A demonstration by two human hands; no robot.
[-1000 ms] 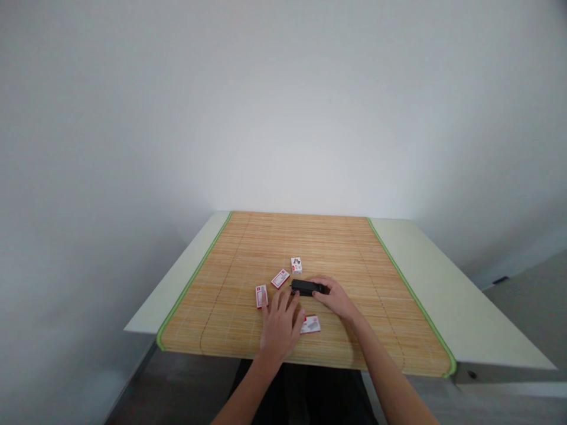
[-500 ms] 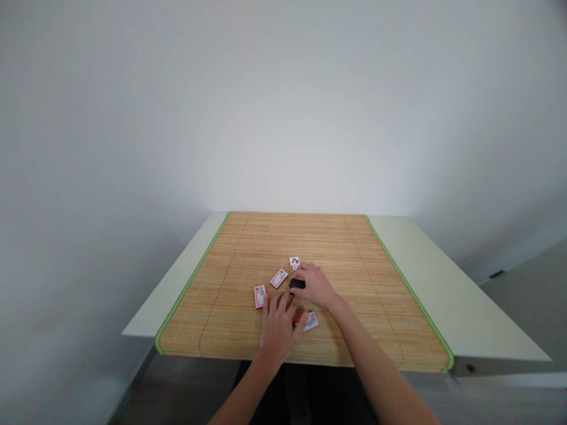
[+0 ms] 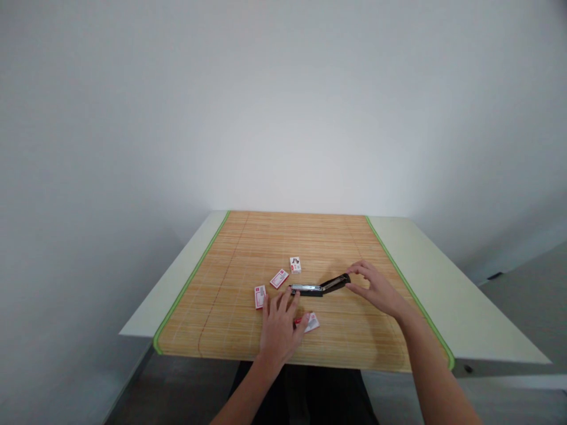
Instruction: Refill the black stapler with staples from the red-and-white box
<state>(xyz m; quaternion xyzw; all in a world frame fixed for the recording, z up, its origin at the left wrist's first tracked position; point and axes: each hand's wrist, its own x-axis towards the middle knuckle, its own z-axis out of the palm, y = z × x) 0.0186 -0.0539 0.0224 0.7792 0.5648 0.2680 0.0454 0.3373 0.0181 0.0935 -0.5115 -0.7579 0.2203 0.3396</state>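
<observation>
Your stapler (image 3: 319,287) lies mid-way across the bamboo mat (image 3: 354,330), swung open. Your right hand (image 3: 376,289) pinches the tip of its lifted top arm, and your left hand (image 3: 278,327) rests flat and released, fingertips at its base. Loading looks undone, with the four staple boxes (image 3: 279,278) lying around it.

This looks like a plain room with a work desk, maybe an office. Bare white walls (image 3: 283,118) stand far past the left hand (image 3: 278,330) and right hand (image 3: 376,289). Under them is a pale bench (image 3: 443,295) with a bamboo mat (image 3: 274,236). A black stapler (image 3: 319,287) lies between them, with small red-and-white boxes (image 3: 279,278) beside the left one.
</observation>
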